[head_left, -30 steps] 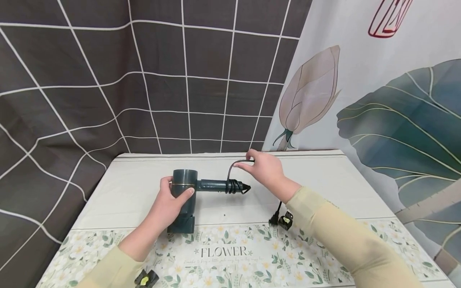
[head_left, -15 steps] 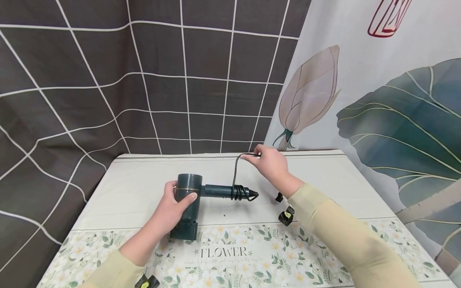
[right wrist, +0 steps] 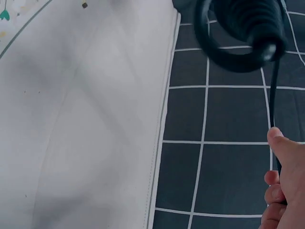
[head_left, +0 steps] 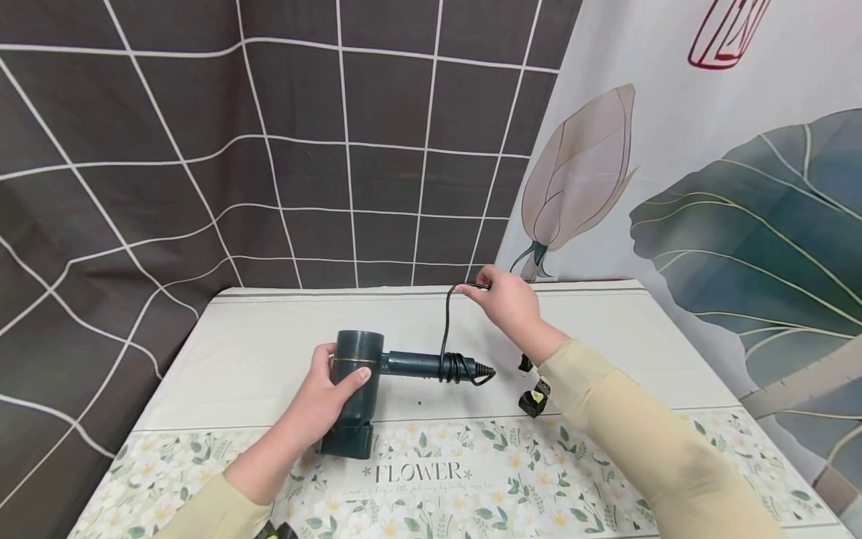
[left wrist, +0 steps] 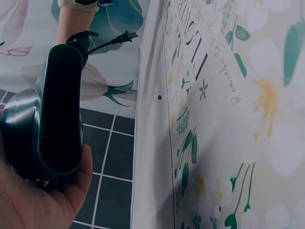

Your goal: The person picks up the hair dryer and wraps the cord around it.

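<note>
The left hand [head_left: 322,393] is curled in a grip, its thumb [head_left: 353,382] pointing forward and to the right; the left forearm [head_left: 266,460] angles forward and inward. The right hand [head_left: 510,301] is positioned higher and farther forward, thumb extended and fingers [right wrist: 274,194] curled in a pinch, with the right arm [head_left: 646,434] reaching inward.

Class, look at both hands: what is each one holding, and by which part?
The left hand grips the hair dryer round its wide body. The right hand holds the cord between its plug and the coils on the handle.
</note>
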Demonstrator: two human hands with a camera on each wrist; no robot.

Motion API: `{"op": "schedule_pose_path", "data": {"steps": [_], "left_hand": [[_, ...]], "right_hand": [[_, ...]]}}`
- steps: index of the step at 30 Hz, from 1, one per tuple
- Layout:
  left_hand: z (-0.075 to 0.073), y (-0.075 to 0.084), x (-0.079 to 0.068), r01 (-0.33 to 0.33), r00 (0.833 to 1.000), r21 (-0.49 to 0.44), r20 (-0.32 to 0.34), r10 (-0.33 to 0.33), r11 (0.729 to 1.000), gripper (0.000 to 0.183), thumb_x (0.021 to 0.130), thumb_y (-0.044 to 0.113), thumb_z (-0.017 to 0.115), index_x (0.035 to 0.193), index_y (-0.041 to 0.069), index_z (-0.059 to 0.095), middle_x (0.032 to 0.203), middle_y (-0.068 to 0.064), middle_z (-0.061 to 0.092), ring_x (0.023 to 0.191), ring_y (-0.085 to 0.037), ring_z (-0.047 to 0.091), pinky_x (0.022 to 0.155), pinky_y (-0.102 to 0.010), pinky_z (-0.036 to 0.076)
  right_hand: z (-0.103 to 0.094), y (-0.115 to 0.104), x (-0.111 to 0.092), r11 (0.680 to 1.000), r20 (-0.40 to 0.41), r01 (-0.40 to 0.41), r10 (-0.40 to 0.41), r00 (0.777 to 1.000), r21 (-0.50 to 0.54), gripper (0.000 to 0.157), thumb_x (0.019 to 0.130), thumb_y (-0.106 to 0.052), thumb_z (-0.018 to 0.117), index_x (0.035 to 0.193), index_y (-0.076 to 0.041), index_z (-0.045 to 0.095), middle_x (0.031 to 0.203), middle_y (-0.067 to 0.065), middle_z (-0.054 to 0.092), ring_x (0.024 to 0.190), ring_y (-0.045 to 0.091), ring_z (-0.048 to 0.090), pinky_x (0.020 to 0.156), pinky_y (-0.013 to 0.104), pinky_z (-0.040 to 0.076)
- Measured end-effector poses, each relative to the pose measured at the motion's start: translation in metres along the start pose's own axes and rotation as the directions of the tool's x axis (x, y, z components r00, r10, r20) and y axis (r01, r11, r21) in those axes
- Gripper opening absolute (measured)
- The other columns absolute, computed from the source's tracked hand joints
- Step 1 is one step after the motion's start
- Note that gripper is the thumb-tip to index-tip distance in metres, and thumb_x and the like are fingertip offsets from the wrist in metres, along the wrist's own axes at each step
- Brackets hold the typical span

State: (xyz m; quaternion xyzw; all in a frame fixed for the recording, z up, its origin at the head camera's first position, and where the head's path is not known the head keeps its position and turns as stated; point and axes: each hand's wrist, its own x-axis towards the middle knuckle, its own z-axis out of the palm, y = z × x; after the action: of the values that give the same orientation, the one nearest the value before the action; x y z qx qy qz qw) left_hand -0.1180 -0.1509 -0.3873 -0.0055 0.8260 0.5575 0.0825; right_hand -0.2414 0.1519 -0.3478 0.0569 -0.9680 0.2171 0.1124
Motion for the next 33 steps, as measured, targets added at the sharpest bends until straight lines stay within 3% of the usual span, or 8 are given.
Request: {"op": "schedule_pose_path", "data": {"steps": [8, 13, 15, 22, 26, 30, 33], "left_hand": [[0.000, -0.001, -0.002, -0.008, 1.000, -0.025, 0.012, 0.009, 1.000, 0.076, 0.096, 0.052, 0.058, 0.150, 0.014, 0.019, 0.140, -0.022, 0.047, 0.121, -0.035, 0.053, 0.105, -0.061, 0.034], [0.000, 0.001, -0.004, -0.001, 1.000, -0.062, 0.016, 0.002, 0.998, 0.078, 0.097, 0.052, 0.057, 0.152, 0.015, 0.015, 0.143, -0.022, 0.044, 0.124, -0.036, 0.050, 0.107, -0.063, 0.030], [0.000, 0.003, -0.004, 0.001, 1.000, -0.082, 0.018, 0.000, 0.997, 0.079, 0.097, 0.052, 0.057, 0.153, 0.016, 0.014, 0.143, -0.021, 0.044, 0.123, -0.035, 0.051, 0.107, -0.062, 0.031], [0.001, 0.010, -0.004, -0.004, 1.000, -0.153, 0.020, 0.007, 0.988, 0.081, 0.097, 0.052, 0.056, 0.155, 0.019, 0.010, 0.141, -0.018, 0.046, 0.123, -0.033, 0.052, 0.107, -0.062, 0.031], [0.001, 0.014, -0.005, -0.009, 1.000, -0.196, 0.013, 0.011, 0.981, 0.079, 0.097, 0.053, 0.055, 0.155, 0.023, 0.010, 0.146, -0.016, 0.041, 0.126, -0.032, 0.049, 0.109, -0.063, 0.027], [0.001, 0.018, -0.005, -0.012, 1.000, -0.237, 0.007, 0.014, 0.971, 0.076, 0.098, 0.052, 0.055, 0.153, 0.024, 0.012, 0.145, -0.013, 0.041, 0.126, -0.030, 0.047, 0.110, -0.061, 0.027], [0.004, 0.020, -0.004, -0.012, 1.000, -0.268, 0.003, 0.013, 0.963, 0.074, 0.098, 0.050, 0.056, 0.152, 0.023, 0.014, 0.143, -0.012, 0.044, 0.125, -0.029, 0.047, 0.110, -0.058, 0.028]], "right_hand": [[0.001, 0.001, 0.003, 0.998, 0.063, 0.027, -0.030, 0.998, 0.051, 0.034, 0.099, -0.048, 0.057, 0.107, -0.018, 0.073, 0.095, 0.001, 0.071, 0.078, 0.020, 0.062, 0.065, 0.037, 0.048], [0.005, 0.004, 0.002, 0.997, 0.118, 0.066, -0.070, 0.991, 0.032, 0.036, 0.103, -0.040, 0.054, 0.124, -0.017, 0.071, 0.120, 0.004, 0.070, 0.102, 0.023, 0.066, 0.075, 0.042, 0.053], [0.007, 0.005, 0.001, 0.996, 0.141, 0.090, -0.091, 0.986, 0.017, 0.035, 0.103, -0.038, 0.053, 0.126, -0.017, 0.070, 0.125, 0.006, 0.068, 0.103, 0.024, 0.066, 0.074, 0.043, 0.053], [0.016, 0.004, -0.006, 0.971, 0.209, 0.229, -0.212, 0.955, -0.062, 0.029, 0.103, -0.031, 0.054, 0.119, -0.016, 0.073, 0.115, 0.005, 0.071, 0.101, 0.023, 0.066, 0.083, 0.043, 0.053], [0.020, 0.002, -0.012, 0.941, 0.218, 0.331, -0.310, 0.926, -0.069, 0.025, 0.101, -0.026, 0.058, 0.110, -0.011, 0.076, 0.098, 0.004, 0.071, 0.090, 0.021, 0.066, 0.081, 0.041, 0.053], [0.032, 0.004, -0.019, 0.877, 0.193, 0.468, -0.444, 0.875, -0.107, 0.009, 0.089, -0.019, 0.072, 0.092, -0.012, 0.076, 0.081, 0.000, 0.066, 0.077, 0.019, 0.061, 0.072, 0.037, 0.053], [0.035, 0.002, -0.027, 0.877, 0.169, 0.468, -0.448, 0.878, -0.107, 0.007, 0.082, -0.013, 0.076, 0.082, -0.010, 0.070, 0.078, 0.002, 0.065, 0.076, 0.020, 0.062, 0.072, 0.036, 0.054]]}}
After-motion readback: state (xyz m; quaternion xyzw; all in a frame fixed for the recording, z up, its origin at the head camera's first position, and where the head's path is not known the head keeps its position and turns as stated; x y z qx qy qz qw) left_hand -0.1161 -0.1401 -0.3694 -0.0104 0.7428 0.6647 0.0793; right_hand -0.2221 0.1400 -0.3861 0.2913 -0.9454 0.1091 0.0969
